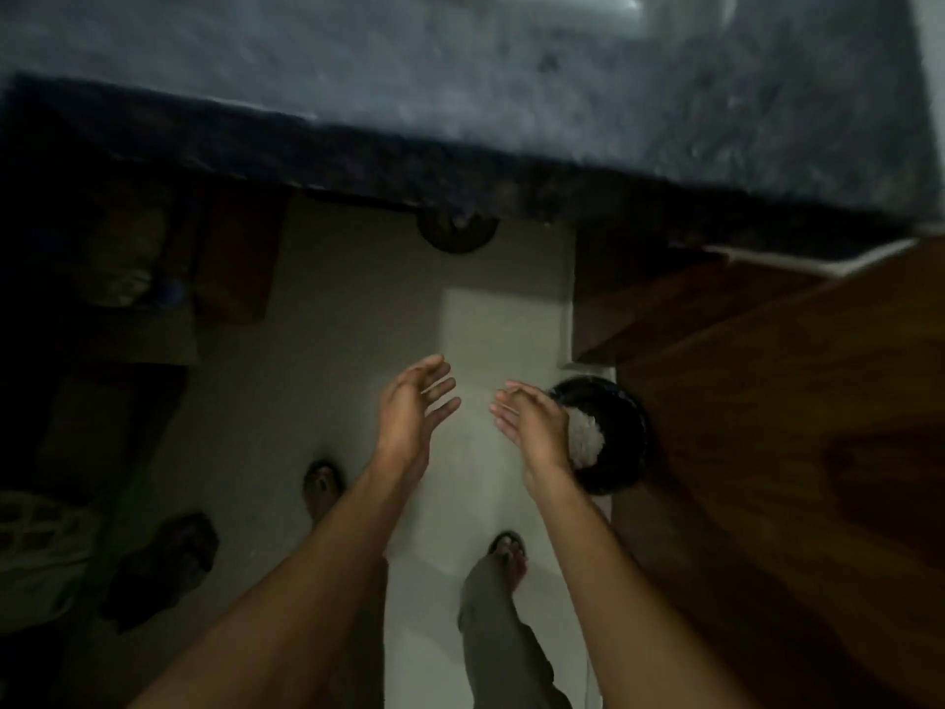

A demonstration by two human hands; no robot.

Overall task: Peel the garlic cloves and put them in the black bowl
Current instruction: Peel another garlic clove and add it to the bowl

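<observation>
Both hands are held out in the air above a pale floor (358, 324), palms turned toward each other and well apart. The left hand (411, 411) has its fingers straight and slightly spread, with nothing in it. The right hand (537, 427) is likewise flat-fingered and holds nothing.

Just past the right hand sits the black bowl (613, 432), partly covered by that hand from this view. It rests at the near edge of a brown wooden surface (792, 427) on the right. A whitish heap (585, 437) lies inside the bowl; the picture is dim and blurred, so it may be garlic cloves, but single cloves cannot be made out.

A dark stone table (460, 69) runs across the top of the view. Below the arms two feet in sandals stand on the floor, the left foot (321, 486) and the right foot (509, 552). A dark sandal (163, 565) lies off to the left.
</observation>
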